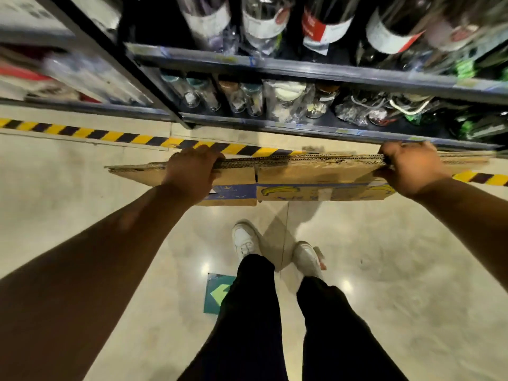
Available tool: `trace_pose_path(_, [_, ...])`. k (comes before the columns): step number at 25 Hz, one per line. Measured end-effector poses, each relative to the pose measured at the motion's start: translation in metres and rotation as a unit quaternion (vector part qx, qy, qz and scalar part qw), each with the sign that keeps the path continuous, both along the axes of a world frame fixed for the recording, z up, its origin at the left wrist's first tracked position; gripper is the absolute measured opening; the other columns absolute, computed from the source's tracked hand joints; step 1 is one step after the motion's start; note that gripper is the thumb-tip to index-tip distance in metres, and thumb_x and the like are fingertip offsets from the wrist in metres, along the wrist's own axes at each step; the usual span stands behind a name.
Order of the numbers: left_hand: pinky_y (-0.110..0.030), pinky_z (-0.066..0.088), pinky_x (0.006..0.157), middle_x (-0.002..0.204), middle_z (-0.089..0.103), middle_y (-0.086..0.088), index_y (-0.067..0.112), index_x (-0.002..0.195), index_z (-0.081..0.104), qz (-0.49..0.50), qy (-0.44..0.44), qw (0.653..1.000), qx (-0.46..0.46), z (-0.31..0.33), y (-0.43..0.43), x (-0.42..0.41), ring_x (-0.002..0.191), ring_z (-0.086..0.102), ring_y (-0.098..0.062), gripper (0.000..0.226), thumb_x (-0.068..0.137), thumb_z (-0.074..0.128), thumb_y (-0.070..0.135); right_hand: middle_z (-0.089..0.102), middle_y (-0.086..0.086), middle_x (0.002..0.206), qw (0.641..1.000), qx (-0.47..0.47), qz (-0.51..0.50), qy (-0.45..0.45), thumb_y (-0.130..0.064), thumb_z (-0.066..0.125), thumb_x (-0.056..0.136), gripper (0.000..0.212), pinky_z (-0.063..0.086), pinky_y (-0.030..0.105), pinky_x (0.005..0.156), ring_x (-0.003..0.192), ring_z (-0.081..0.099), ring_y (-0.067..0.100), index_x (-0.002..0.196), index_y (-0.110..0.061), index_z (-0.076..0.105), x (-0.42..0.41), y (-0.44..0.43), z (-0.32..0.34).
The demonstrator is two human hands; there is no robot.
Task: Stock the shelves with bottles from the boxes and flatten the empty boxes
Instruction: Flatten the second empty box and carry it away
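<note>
A flattened brown cardboard box with a blue band and yellow banana print hangs upright in front of me, above the floor. My left hand grips its top edge near the left end. My right hand grips the same edge near the right end, fingers curled over the corrugated rim. Behind the box stand dark metal shelves full of bottles: large labelled bottles on the upper level, smaller clear ones on the lower level.
A yellow-and-black hazard stripe runs along the floor at the foot of the shelves. My legs in black trousers and white shoes stand on polished concrete. A green arrow sticker lies by my left foot.
</note>
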State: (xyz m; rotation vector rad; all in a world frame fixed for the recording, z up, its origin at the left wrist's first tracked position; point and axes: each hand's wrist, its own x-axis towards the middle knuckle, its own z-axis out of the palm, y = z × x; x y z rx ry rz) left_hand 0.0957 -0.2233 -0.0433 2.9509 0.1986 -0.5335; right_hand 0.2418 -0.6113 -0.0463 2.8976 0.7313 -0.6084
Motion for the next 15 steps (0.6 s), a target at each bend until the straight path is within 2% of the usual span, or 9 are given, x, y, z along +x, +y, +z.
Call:
trace_pose_path(3, [-0.042, 0.043, 0.085, 0.117, 0.064, -0.007, 0.026, 0.127, 0.063, 0.043, -0.001, 0.998, 0.036, 0.082, 0.022, -0.050, 0.103, 0.059, -0.034, 0.032, 0.095, 0.061, 0.029, 0.068, 0.023, 0.083, 0.998, 0.051, 0.046, -0.011, -0.026, 0.081, 0.077, 0.030, 0.044, 0.042, 0.077, 0.083, 0.065, 0.041, 0.090, -0.007, 0.063, -0.009, 0.039, 0.076])
trace_pose_path(5, [-0.041, 0.040, 0.090, 0.111, 0.064, -0.002, 0.031, 0.123, 0.065, 0.114, -0.021, 0.991, 0.067, 0.146, 0.035, -0.098, 0.102, 0.060, -0.031, 0.031, 0.092, 0.063, 0.030, 0.068, 0.023, 0.083, 0.992, 0.084, 0.094, -0.016, -0.028, 0.080, 0.077, 0.031, 0.041, 0.039, 0.073, 0.084, 0.065, 0.041, 0.091, -0.006, 0.063, -0.023, 0.069, 0.130])
trace_pose_path(8, [-0.043, 0.028, 0.096, 0.101, 0.065, 0.004, 0.038, 0.112, 0.069, 0.248, -0.084, 0.963, 0.068, 0.224, 0.039, -0.175, 0.100, 0.061, -0.025, 0.025, 0.088, 0.067, 0.029, 0.068, 0.017, 0.082, 0.976, 0.121, 0.173, -0.044, -0.030, 0.082, 0.076, 0.031, 0.043, 0.040, 0.072, 0.084, 0.066, 0.038, 0.088, -0.010, 0.063, -0.046, 0.114, 0.196])
trace_pose_path(11, [-0.042, 0.026, 0.093, 0.093, 0.065, 0.005, 0.039, 0.105, 0.070, 0.339, -0.106, 0.930, 0.094, 0.293, 0.048, -0.254, 0.096, 0.062, -0.024, 0.023, 0.083, 0.069, 0.031, 0.064, 0.011, 0.074, 0.955, 0.146, 0.255, -0.047, -0.029, 0.085, 0.072, 0.033, 0.042, 0.040, 0.069, 0.078, 0.064, 0.036, 0.076, -0.016, 0.055, -0.075, 0.174, 0.252])
trace_pose_path(15, [-0.042, 0.019, 0.094, 0.098, 0.064, 0.006, 0.039, 0.110, 0.066, 0.432, -0.135, 0.881, 0.141, 0.350, 0.075, -0.359, 0.102, 0.061, -0.024, 0.023, 0.087, 0.062, 0.038, 0.068, 0.012, 0.081, 0.922, 0.190, 0.333, -0.051, -0.028, 0.086, 0.070, 0.030, 0.039, 0.040, 0.075, 0.086, 0.064, 0.037, 0.081, -0.014, 0.062, -0.127, 0.287, 0.320])
